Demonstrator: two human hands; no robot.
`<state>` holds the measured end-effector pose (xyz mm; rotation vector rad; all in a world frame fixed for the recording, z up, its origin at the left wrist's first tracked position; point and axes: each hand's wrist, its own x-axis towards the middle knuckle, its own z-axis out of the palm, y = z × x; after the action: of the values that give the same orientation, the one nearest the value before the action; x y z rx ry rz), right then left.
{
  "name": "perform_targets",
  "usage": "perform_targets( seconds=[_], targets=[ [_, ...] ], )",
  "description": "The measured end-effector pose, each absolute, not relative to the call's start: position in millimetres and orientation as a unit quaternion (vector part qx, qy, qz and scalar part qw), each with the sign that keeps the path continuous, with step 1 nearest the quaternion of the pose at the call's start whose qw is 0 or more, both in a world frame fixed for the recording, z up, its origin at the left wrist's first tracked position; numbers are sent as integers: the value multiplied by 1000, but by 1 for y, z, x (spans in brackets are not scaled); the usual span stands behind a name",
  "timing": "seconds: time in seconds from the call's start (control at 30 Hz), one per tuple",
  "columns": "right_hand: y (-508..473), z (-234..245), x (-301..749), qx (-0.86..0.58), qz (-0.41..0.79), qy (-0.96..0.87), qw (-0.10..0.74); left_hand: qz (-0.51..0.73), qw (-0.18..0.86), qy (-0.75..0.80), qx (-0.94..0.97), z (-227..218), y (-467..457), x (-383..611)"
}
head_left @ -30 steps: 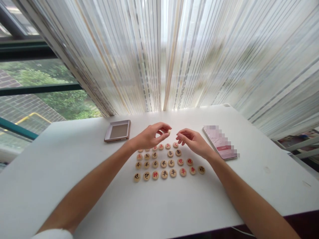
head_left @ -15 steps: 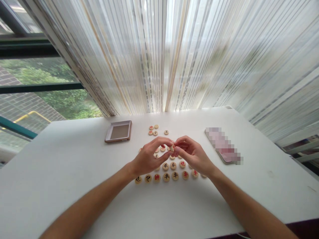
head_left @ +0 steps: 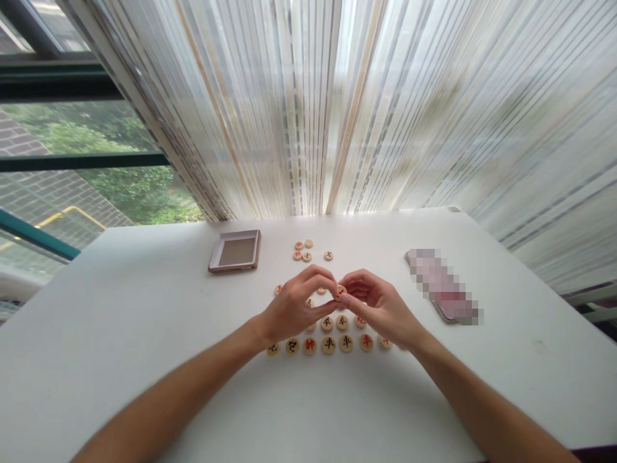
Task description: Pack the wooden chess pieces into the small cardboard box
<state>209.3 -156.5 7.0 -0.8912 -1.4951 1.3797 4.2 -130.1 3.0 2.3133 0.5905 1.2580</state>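
Note:
Between the fingertips of my left hand (head_left: 296, 302) and my right hand (head_left: 380, 302) is a round wooden xiangqi piece (head_left: 340, 292) with a red mark facing me. Both hands pinch it above the rows of pieces on the table. Below them, a front row includes a red-marked piece (head_left: 310, 345) and black-marked pieces such as this chariot piece (head_left: 346, 343). Another row behind it shows a black-marked soldier piece (head_left: 327, 322). My hands and fingers hide part of the middle rows.
On the white table (head_left: 144, 321), a shallow open box (head_left: 236, 251) lies at the back left. Several loose pieces, one a black-marked piece (head_left: 328, 256), lie beyond my hands. A blurred-out flat pinkish object (head_left: 438, 283) rests at the right. A striped curtain (head_left: 308, 128) hangs behind the table.
The held piece has turned from edge-on so its red-marked face shows. Both hands stay together around it. The whole view has shifted slightly, with the table contents appearing further right.

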Motion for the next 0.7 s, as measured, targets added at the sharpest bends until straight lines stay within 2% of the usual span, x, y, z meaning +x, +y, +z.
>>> perform_targets(
  seconds=[0.2,0.43,0.7],
  targets=[
    [-152,6,218,-384,523,-617,445,432,253,242,831,8,-128,3],
    [-151,9,220,-399,500,-596,484,401,312,253,823,16,-123,1],
    [-145,8,225,-398,463,-586,533,317,296,235,870,48,-98,15]
  ],
)
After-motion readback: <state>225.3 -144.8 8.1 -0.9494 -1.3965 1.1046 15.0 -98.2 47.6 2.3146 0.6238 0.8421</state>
